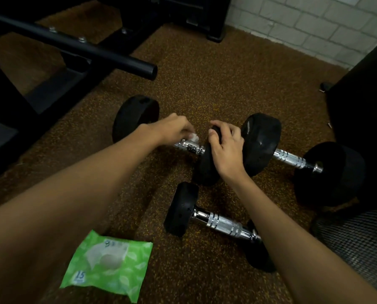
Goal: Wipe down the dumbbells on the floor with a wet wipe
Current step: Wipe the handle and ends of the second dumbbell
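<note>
Three black-headed dumbbells with chrome handles lie on the speckled brown floor. My left hand (174,130) presses a small white wet wipe (194,137) onto the chrome handle of the far left dumbbell (136,118). My right hand (224,148) grips that dumbbell's near head from above. Just right of it lies a second dumbbell (290,159), its left head touching my right hand. A third dumbbell (222,223) lies nearer to me, its right head partly hidden under my right forearm. A green pack of wet wipes (108,266) lies on the floor at the lower left.
A black tubular machine frame (91,51) juts in from the upper left, ending above the floor near the dumbbells. A large black block (363,110) stands at the right. A white brick wall (303,23) closes the back. Dark mesh (363,244) fills the lower right.
</note>
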